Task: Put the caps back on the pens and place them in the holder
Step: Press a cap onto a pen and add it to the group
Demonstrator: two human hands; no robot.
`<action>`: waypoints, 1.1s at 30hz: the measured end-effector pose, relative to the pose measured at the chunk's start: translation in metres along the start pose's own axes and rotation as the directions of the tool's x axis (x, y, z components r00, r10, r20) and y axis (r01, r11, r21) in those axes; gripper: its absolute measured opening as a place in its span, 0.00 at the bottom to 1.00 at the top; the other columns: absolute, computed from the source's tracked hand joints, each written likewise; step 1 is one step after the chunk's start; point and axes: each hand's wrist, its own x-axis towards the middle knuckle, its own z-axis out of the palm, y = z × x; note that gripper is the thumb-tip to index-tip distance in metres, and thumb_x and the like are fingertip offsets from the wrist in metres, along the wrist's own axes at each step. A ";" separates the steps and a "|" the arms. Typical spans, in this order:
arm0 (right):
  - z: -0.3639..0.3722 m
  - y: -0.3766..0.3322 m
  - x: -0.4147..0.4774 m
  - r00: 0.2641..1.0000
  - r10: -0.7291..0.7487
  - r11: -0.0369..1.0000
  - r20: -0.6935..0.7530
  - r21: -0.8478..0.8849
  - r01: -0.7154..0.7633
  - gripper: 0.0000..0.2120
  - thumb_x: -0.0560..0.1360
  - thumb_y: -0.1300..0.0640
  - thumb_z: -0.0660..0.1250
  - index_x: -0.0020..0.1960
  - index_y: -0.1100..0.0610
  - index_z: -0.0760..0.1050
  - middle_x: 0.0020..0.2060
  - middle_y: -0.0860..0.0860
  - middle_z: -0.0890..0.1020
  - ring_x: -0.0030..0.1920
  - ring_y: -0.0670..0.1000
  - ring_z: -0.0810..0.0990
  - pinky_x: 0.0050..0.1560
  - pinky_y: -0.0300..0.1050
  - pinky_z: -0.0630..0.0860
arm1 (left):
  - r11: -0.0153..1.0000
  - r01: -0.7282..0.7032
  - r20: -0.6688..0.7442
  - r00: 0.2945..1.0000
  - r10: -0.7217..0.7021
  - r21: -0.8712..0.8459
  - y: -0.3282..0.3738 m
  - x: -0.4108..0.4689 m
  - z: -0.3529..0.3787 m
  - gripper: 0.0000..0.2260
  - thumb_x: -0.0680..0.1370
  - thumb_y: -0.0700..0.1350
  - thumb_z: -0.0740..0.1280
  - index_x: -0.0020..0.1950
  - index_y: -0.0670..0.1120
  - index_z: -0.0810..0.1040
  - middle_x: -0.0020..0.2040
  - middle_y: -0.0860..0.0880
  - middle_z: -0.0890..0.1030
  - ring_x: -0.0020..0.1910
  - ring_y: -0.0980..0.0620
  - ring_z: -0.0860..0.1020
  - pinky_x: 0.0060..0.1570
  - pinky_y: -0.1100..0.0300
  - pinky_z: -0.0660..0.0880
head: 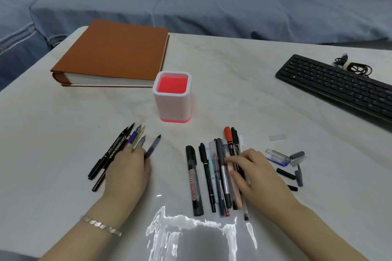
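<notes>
Brown album [110, 53] far-left on the counter [233, 82], black keyboard [337, 87] right, coiled cable [354, 66] behind it, I think.

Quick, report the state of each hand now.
Left hand: on the uncapped pens; grip cannot be told.
Right hand: open, resting on the capped pens.

The table [233, 82] top is smooth and glossy, mirroring light near the front edge. The holder [172, 104] is matt white plastic. Pens [220, 171] and caps [297, 154] look plastic, some clear. The book [114, 51] has a matt brown cover and paper pages. The keyboard [339, 85] is matt black plastic, the sofa [212, 10] is cloth, and the bracelet [100, 225] is shiny metal.
</notes>
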 end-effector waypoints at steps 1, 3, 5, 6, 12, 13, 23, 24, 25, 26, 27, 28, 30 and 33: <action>-0.002 0.002 -0.002 1.000 0.005 1.000 0.000 0.005 -0.005 0.14 0.75 0.57 0.63 0.60 0.53 0.76 0.46 0.46 0.72 0.49 0.47 0.71 0.54 0.40 0.70 | 1.000 -0.006 0.004 1.000 0.006 -0.005 0.003 -0.001 -0.001 0.07 0.74 0.42 0.63 0.45 0.40 0.78 0.43 0.42 0.78 0.43 0.40 0.76 0.36 0.51 0.72; -0.008 0.005 -0.005 1.000 0.026 1.000 0.015 0.015 -0.027 0.13 0.75 0.57 0.63 0.60 0.52 0.75 0.46 0.46 0.71 0.49 0.46 0.71 0.53 0.37 0.67 | 0.997 -0.018 0.012 1.000 0.019 -0.075 0.012 -0.004 -0.003 0.07 0.75 0.43 0.63 0.46 0.42 0.77 0.44 0.44 0.77 0.43 0.43 0.76 0.38 0.53 0.72; -0.015 0.010 -0.008 0.998 0.054 0.998 0.022 0.024 -0.054 0.13 0.75 0.57 0.63 0.60 0.52 0.75 0.46 0.45 0.71 0.50 0.45 0.70 0.52 0.33 0.62 | 0.973 -0.014 0.039 0.999 0.024 -0.229 0.022 -0.009 -0.007 0.05 0.76 0.44 0.61 0.47 0.45 0.76 0.45 0.48 0.75 0.41 0.48 0.76 0.37 0.55 0.71; -0.019 0.013 -0.008 0.997 0.070 0.997 0.019 0.023 -0.070 0.13 0.75 0.58 0.63 0.59 0.53 0.75 0.47 0.45 0.71 0.50 0.44 0.70 0.52 0.32 0.62 | 0.955 -0.013 0.057 0.998 0.031 -0.297 0.028 -0.011 -0.010 0.04 0.76 0.44 0.61 0.47 0.47 0.75 0.45 0.50 0.74 0.39 0.51 0.75 0.34 0.60 0.69; -0.041 0.057 -0.010 0.943 0.312 0.948 -0.116 -0.025 -0.317 0.11 0.74 0.62 0.63 0.54 0.56 0.78 0.45 0.47 0.72 0.51 0.50 0.74 0.49 0.37 0.65 | 0.864 -0.063 0.109 0.985 0.135 -0.499 0.060 -0.026 -0.029 0.04 0.77 0.44 0.61 0.44 0.54 0.70 0.38 0.51 0.79 0.35 0.53 0.76 0.35 0.58 0.71; -0.045 0.065 -0.010 0.924 0.356 0.931 -0.137 -0.036 -0.364 0.12 0.74 0.64 0.62 0.55 0.57 0.78 0.45 0.47 0.72 0.53 0.51 0.74 0.49 0.36 0.64 | 0.854 -0.071 0.119 0.981 0.153 -0.515 0.064 -0.027 -0.029 0.05 0.77 0.44 0.61 0.44 0.54 0.69 0.38 0.52 0.79 0.36 0.54 0.76 0.36 0.59 0.72; -0.044 0.095 0.008 0.964 0.256 0.946 -0.071 -0.189 -0.265 0.22 0.75 0.68 0.55 0.67 0.55 0.69 0.68 0.51 0.71 0.68 0.54 0.64 0.66 0.43 0.60 | 0.844 -0.075 0.200 0.957 0.210 -0.531 0.088 -0.038 -0.026 0.08 0.77 0.44 0.59 0.43 0.58 0.68 0.40 0.55 0.78 0.32 0.53 0.74 0.32 0.62 0.68; -0.042 0.097 0.013 0.971 0.237 0.947 -0.034 -0.214 -0.239 0.24 0.74 0.69 0.54 0.68 0.54 0.67 0.69 0.50 0.69 0.69 0.53 0.62 0.68 0.45 0.59 | 0.846 -0.075 0.204 0.956 0.212 -0.528 0.089 -0.038 -0.026 0.08 0.77 0.44 0.59 0.43 0.58 0.68 0.39 0.55 0.78 0.31 0.53 0.73 0.31 0.63 0.68; -0.040 0.098 0.017 0.974 0.229 0.946 -0.005 -0.236 -0.223 0.26 0.74 0.70 0.54 0.69 0.53 0.66 0.70 0.49 0.68 0.70 0.53 0.62 0.68 0.45 0.60 | 0.848 -0.075 0.207 0.955 0.212 -0.525 0.089 -0.037 -0.026 0.08 0.77 0.45 0.59 0.43 0.58 0.68 0.39 0.55 0.78 0.31 0.54 0.73 0.30 0.65 0.67; -0.039 0.100 0.020 0.976 0.220 0.944 0.005 -0.251 -0.212 0.25 0.74 0.69 0.55 0.68 0.53 0.67 0.69 0.49 0.70 0.69 0.53 0.63 0.67 0.45 0.61 | 0.849 -0.073 0.210 0.954 0.212 -0.523 0.089 -0.037 -0.026 0.08 0.78 0.45 0.59 0.44 0.58 0.68 0.39 0.55 0.78 0.30 0.54 0.73 0.29 0.65 0.68; -0.037 0.101 0.023 0.977 0.213 0.944 -0.007 -0.256 -0.207 0.22 0.74 0.68 0.57 0.65 0.54 0.70 0.66 0.50 0.73 0.67 0.54 0.66 0.65 0.45 0.63 | 0.849 -0.072 0.214 0.954 0.212 -0.523 0.090 -0.037 -0.026 0.08 0.78 0.45 0.59 0.44 0.59 0.68 0.39 0.54 0.78 0.29 0.55 0.72 0.29 0.65 0.68; -0.037 0.102 0.025 0.976 0.213 0.944 -0.035 -0.249 -0.215 0.19 0.73 0.68 0.58 0.61 0.55 0.74 0.61 0.51 0.77 0.64 0.55 0.69 0.61 0.45 0.66 | 0.850 -0.072 0.218 0.952 0.214 -0.522 0.090 -0.037 -0.026 0.07 0.78 0.45 0.59 0.44 0.58 0.68 0.39 0.54 0.78 0.29 0.55 0.72 0.29 0.64 0.68; -0.036 0.101 0.025 0.970 0.230 0.946 -0.085 -0.215 -0.243 0.13 0.74 0.67 0.60 0.55 0.57 0.77 0.54 0.51 0.80 0.58 0.54 0.72 0.53 0.43 0.68 | 0.850 -0.074 0.217 0.952 0.216 -0.522 0.091 -0.038 -0.026 0.07 0.78 0.45 0.59 0.44 0.58 0.69 0.38 0.54 0.78 0.29 0.56 0.71 0.29 0.65 0.68; -0.037 0.092 0.021 0.959 0.249 0.965 -0.135 -0.042 -0.257 0.11 0.76 0.64 0.61 0.55 0.57 0.78 0.51 0.50 0.79 0.54 0.50 0.74 0.50 0.33 0.65 | 0.834 -0.061 0.204 0.957 0.204 -0.548 0.092 -0.038 -0.026 0.08 0.77 0.45 0.60 0.44 0.58 0.69 0.40 0.56 0.79 0.33 0.55 0.74 0.33 0.65 0.69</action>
